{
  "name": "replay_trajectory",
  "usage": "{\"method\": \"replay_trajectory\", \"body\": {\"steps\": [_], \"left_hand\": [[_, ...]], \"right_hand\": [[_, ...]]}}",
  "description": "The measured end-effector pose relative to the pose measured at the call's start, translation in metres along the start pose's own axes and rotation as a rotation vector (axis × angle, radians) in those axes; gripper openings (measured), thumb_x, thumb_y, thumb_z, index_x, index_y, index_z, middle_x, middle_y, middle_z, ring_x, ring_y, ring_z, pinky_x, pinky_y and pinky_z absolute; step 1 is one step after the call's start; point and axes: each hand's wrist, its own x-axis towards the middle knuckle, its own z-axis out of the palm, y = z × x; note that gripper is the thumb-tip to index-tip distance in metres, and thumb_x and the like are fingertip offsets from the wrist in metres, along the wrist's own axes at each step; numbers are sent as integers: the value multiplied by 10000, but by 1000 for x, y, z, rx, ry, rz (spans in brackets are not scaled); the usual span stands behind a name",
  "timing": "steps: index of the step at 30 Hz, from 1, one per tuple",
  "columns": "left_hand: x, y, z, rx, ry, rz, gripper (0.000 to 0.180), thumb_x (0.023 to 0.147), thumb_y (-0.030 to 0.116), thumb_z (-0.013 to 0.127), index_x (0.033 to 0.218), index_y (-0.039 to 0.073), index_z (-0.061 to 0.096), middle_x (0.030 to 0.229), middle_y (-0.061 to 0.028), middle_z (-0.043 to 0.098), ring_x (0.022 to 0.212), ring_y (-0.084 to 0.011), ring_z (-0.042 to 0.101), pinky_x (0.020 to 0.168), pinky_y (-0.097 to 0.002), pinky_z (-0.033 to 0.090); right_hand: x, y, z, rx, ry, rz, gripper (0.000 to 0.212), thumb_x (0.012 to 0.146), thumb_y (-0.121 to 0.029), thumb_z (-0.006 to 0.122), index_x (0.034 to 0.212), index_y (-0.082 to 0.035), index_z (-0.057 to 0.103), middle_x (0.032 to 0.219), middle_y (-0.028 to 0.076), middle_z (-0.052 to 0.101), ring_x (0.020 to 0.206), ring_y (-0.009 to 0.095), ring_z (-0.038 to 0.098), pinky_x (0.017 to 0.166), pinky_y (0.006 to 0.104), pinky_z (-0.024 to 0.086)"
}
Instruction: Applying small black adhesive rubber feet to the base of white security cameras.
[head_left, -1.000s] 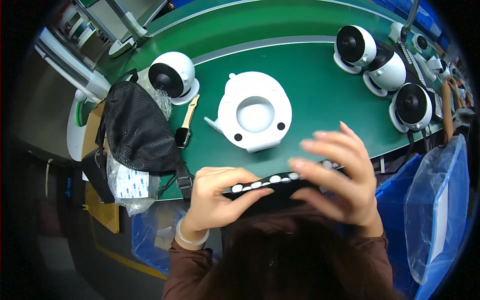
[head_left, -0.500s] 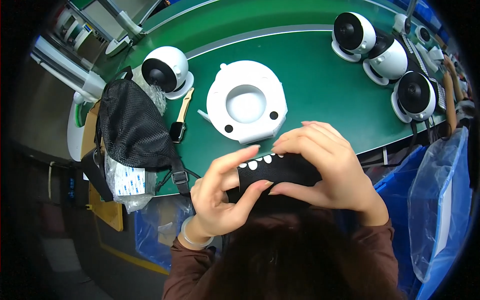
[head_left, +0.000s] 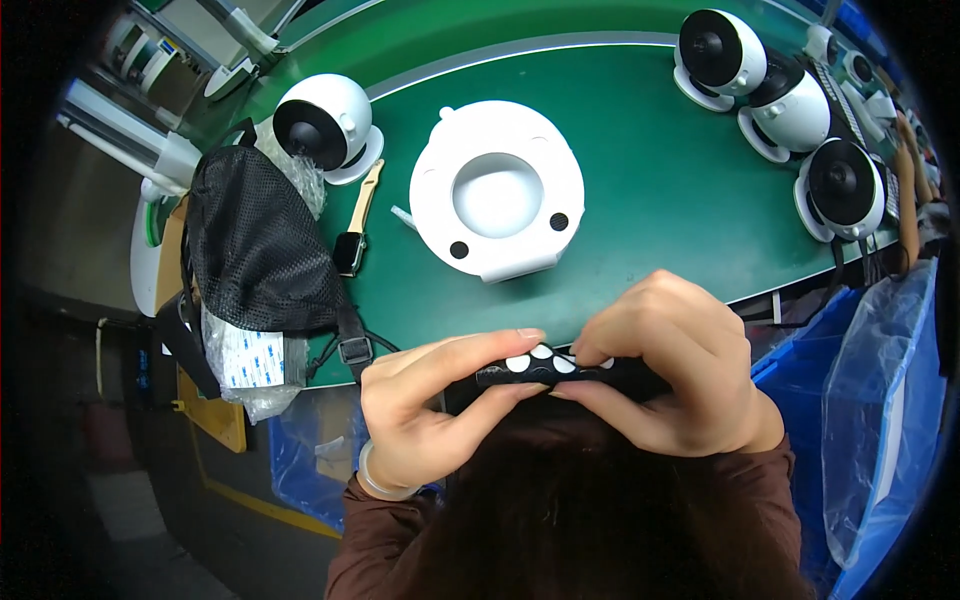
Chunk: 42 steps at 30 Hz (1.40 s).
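Between my hands, near the table's front edge, is a black sheet with white round spots (head_left: 530, 374), bent and seen almost edge-on. The fingers and thumb of my left hand (head_left: 425, 405) pinch its left end. My right hand (head_left: 690, 370) grips the other end, its fingertips close to the white spots; the sheet's lower part is hidden. Just beyond them on the table lies a white ring-shaped housing (head_left: 430, 190) with a round opening. Two black round pads, the left pad (head_left: 459, 250) and the right pad (head_left: 558, 221), sit on its near side.
A black mesh bag (head_left: 255, 240), a wristwatch (head_left: 350, 250) and a white ball-shaped camera (head_left: 345, 110) are at the left. Several similar cameras (head_left: 840, 190) stand at the right. Blue bins with plastic liners (head_left: 860, 400) are below the right edge. Another person's arm (head_left: 908, 190) shows far right.
Both hands have come lower, toward me. The black sheet has tilted from showing its face to nearly edge-on, and my right fingers have curled more. The view has shifted slightly.
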Motion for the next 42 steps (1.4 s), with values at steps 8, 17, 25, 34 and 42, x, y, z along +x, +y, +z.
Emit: {"method": "replay_trajectory", "body": {"steps": [8, 17, 25, 34, 42], "left_hand": [[2, -5, -4, -63, -62, -13, 191, 600, -81, 630, 786, -37, 620, 717, -116, 633, 625, -185, 625, 563, -217, 469], [3, -21, 3, 53, 9, 93, 164, 614, -100, 583, 766, -40, 603, 656, -108, 606, 547, -190, 597, 519, -220, 451], [3, -14, 4, 142, -32, 53, 234, 602, -111, 553, 823, -44, 589, 621, -113, 582, 515, -205, 578, 503, -235, 448], [3, -15, 2, 169, -73, 0, 233, 639, -102, 560, 861, -35, 579, 601, -109, 567, 477, -207, 559, 462, -241, 432], [3, -16, 3, 166, -78, -43, 212, 667, -87, 547, 867, -24, 572, 570, -97, 544, 447, -189, 542, 431, -243, 409]], "right_hand": [[6, 1, 0, -30, 10, 1, 206, 562, -68, 683, 747, -63, 592, 667, 38, 531, 566, 189, 491, 499, 268, 364], [16, 10, 7, -71, 82, -26, 199, 559, -90, 688, 745, -64, 622, 707, 23, 554, 652, 202, 494, 613, 287, 381], [21, 3, 13, -139, 45, -41, 219, 522, -87, 691, 729, -108, 622, 692, -6, 535, 628, 170, 469, 584, 271, 337], [21, 7, 22, -335, 125, -169, 221, 507, -74, 678, 716, -102, 609, 653, -7, 518, 602, 169, 464, 587, 280, 338], [26, 9, 20, -273, 44, -127, 169, 528, -82, 663, 658, -83, 554, 649, 3, 524, 588, 174, 472, 562, 286, 330]]}}
